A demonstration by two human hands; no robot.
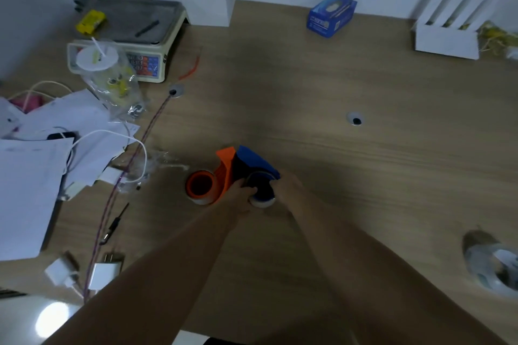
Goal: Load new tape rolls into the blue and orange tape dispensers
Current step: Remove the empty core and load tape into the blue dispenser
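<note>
Head view: we look down on a wooden desk (336, 148).
Blue dispenser (253, 161): mid-desk, toward the near edge, touching the orange dispenser (224, 169) on its left.
Tape roll (262, 190): seated in the blue dispenser.
Left hand (242, 194): our grip closes on the roll's left side.
Right hand (286, 189): our grip clasps the roll's right side.
Orange dispenser: a roll (200, 189) sits in it.
Far-left corner: a scale (126, 33).

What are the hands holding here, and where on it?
Both hands, left hand and right hand, grip the blue tape dispenser around its roll end.
</note>
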